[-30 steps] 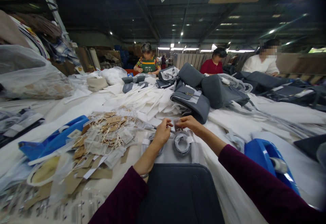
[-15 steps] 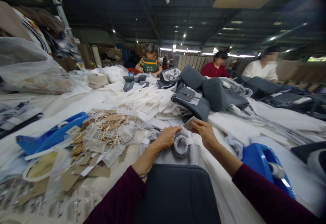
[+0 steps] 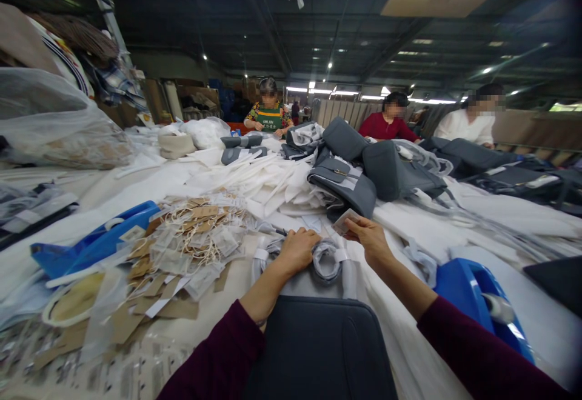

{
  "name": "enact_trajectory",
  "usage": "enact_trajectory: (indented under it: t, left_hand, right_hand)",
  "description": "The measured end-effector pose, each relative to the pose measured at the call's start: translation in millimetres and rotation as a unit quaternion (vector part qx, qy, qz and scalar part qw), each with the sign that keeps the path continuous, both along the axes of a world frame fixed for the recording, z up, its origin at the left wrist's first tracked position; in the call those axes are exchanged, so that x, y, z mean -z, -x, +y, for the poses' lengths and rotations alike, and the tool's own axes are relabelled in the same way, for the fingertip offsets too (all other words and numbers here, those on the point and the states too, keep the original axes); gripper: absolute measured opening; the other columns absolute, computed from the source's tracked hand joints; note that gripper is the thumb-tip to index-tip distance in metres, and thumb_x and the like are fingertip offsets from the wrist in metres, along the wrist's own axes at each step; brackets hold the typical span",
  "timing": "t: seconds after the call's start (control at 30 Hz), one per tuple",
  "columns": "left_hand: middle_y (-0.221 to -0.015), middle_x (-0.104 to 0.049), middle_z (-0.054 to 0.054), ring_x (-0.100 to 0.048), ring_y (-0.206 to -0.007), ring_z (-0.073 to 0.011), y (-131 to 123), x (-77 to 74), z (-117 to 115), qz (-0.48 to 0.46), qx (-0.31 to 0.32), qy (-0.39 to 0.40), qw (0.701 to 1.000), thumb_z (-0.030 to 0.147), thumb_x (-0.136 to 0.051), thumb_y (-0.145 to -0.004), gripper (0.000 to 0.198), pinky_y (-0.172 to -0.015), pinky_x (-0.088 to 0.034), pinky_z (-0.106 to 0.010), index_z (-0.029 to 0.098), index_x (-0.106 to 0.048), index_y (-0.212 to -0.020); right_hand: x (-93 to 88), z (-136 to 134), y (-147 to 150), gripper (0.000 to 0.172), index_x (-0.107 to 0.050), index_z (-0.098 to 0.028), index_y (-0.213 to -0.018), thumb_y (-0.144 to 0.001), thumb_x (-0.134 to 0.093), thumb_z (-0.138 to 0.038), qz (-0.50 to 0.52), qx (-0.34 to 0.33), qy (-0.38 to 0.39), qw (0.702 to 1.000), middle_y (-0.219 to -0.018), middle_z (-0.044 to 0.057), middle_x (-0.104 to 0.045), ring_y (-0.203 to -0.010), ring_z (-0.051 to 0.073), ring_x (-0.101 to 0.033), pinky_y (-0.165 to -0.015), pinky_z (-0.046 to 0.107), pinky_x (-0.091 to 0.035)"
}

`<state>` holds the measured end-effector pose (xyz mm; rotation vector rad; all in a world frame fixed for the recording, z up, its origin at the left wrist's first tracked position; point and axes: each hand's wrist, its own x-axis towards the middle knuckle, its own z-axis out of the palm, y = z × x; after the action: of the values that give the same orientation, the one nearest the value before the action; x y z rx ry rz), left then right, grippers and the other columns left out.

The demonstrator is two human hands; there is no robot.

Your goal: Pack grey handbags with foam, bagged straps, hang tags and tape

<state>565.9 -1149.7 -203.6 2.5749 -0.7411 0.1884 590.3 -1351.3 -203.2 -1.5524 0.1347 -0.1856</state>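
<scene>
A dark grey bag (image 3: 321, 345) lies flat in front of me, its wrapped, coiled strap (image 3: 326, 262) at the far edge. My left hand (image 3: 297, 250) is closed beside that coil; what its curled fingers hold, if anything, is hidden. Between thumb and fingers, my right hand (image 3: 366, 237) pinches a small flat tag (image 3: 345, 221), held up to the right of the coil. To the left spreads a heap of hang tags (image 3: 200, 230) with white strings, brown cards and clear sleeves.
Blue tape dispensers (image 3: 484, 309) (image 3: 95, 239) stand on both sides. More grey bags (image 3: 341, 182) are piled over white padding sheets (image 3: 282, 176) ahead. Three co-workers (image 3: 269, 115) are across the table. A clear plastic sack (image 3: 59, 121) sits at the far left.
My left hand has drawn its extended fingers in beside the coil. The right hand still pinches the tag and has hardly moved. The view has shifted slightly.
</scene>
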Motion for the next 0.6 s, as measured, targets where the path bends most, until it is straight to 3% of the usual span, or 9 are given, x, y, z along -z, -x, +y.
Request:
enact_trajectory:
  t: [0.1,0.2,0.33,0.4,0.47,0.6]
  left_hand:
    - [-0.117,-0.063,-0.009,-0.055,-0.112,-0.0221,-1.4,-4.6,1.6,-0.014,-0.067,0.023,0.997,0.000,-0.044,-0.078,0.036,-0.094,-0.042,-0.034,0.021,-0.068,-0.095]
    - [-0.103,-0.069,-0.012,-0.061,-0.102,-0.0223,-3.1,-6.6,3.8,0.010,-0.171,0.003,0.985,0.003,-0.042,-0.080,0.033,-0.090,-0.045,-0.033,0.017,-0.070,-0.090]
    - [-0.083,-0.073,-0.015,-0.068,-0.084,-0.0273,-2.5,-1.8,4.3,0.065,-0.167,-0.048,0.983,0.009,-0.052,-0.075,0.025,-0.077,-0.049,-0.035,0.017,-0.075,-0.082]
    - [-0.088,-0.073,-0.018,-0.069,-0.088,-0.0307,-1.3,0.8,4.5,0.070,-0.147,-0.065,0.984,0.008,-0.052,-0.075,0.027,-0.078,-0.050,-0.038,0.017,-0.075,-0.086]
    - [-0.091,-0.073,-0.020,-0.068,-0.091,-0.0332,0.0,1.9,5.0,0.071,-0.126,-0.077,0.986,0.008,-0.051,-0.076,0.028,-0.080,-0.050,-0.041,0.016,-0.075,-0.088]
    - [-0.096,-0.072,-0.020,-0.068,-0.094,-0.0330,2.0,0.1,5.9,0.070,-0.080,-0.089,0.990,0.010,-0.050,-0.078,0.028,-0.082,-0.049,-0.041,0.016,-0.074,-0.091]
  right_hand:
    - [0.4,-1.0,-8.1,0.036,-0.068,-0.016,-0.076,-0.057,-0.076,-0.046,0.025,0.003,0.011,1.000,-0.071,0.008,-0.070,-0.061,0.019,-0.064,-0.060,0.034,-0.053]
    - [-5.1,1.5,-18.3,0.025,-0.064,-0.017,-0.068,-0.061,-0.074,-0.039,0.056,0.008,0.026,0.998,-0.062,0.008,-0.066,-0.058,0.021,-0.063,-0.056,0.035,-0.053]
    - [-28.7,7.1,-2.7,0.018,-0.066,-0.016,-0.079,-0.066,-0.067,-0.028,0.041,0.023,0.052,0.998,-0.084,0.012,-0.070,-0.078,0.023,-0.067,-0.072,0.038,-0.055]
    - [-45.2,10.8,33.3,0.023,-0.069,-0.017,-0.087,-0.066,-0.065,-0.025,0.010,0.022,0.072,0.997,-0.100,0.011,-0.070,-0.094,0.024,-0.065,-0.085,0.038,-0.051]
    - [-62.3,15.9,89.6,0.027,-0.071,-0.020,-0.093,-0.068,-0.065,-0.028,-0.014,-0.012,0.088,0.996,-0.105,0.008,-0.069,-0.097,0.023,-0.063,-0.091,0.038,-0.049]
    - [-98.3,26.0,224.0,0.025,-0.073,-0.033,-0.097,-0.078,-0.060,-0.043,0.021,-0.222,0.055,0.973,-0.088,0.004,-0.069,-0.079,0.022,-0.066,-0.078,0.040,-0.053]
